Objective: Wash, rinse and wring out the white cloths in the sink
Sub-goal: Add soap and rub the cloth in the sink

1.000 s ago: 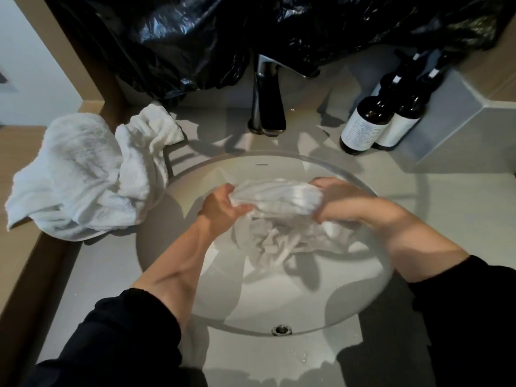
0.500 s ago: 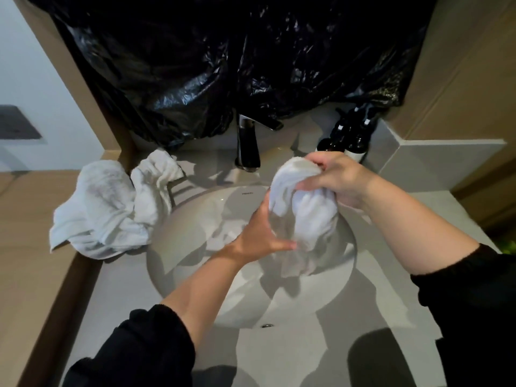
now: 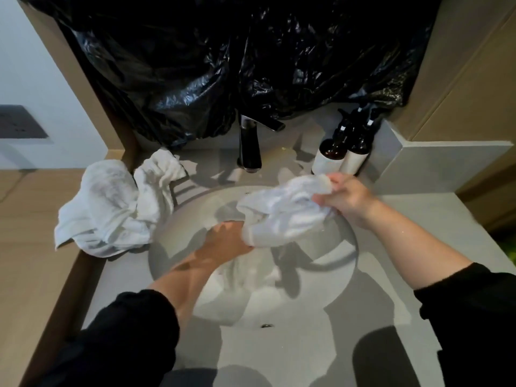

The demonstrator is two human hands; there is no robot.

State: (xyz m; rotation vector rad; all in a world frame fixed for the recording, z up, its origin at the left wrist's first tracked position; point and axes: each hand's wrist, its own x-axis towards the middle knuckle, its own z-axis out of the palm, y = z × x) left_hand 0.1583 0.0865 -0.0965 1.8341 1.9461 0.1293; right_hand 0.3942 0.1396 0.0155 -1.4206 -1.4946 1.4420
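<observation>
"What's behind the worktop?"

"A crumpled, glossy black plastic sheet [image 3: 223, 65]. It hangs across the whole back wall, down to the grey worktop [image 3: 435, 210]."

"And the sides?"

"Left, a white wall [image 3: 42, 65] with a dark rectangular panel [image 3: 19, 121], and a wooden ledge [image 3: 28, 219] along the worktop's left edge. Right, beige wall panels [image 3: 474, 79] above a grey step [image 3: 446, 160] at the back right corner."

"The light?"

"Bright. Hard-edged shadows lie across the worktop."

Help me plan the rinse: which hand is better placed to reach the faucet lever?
Probably right. The right hand holds the cloth by its raised end, nearer the faucet lever; the left hand grips it lower, over the sink.
</observation>
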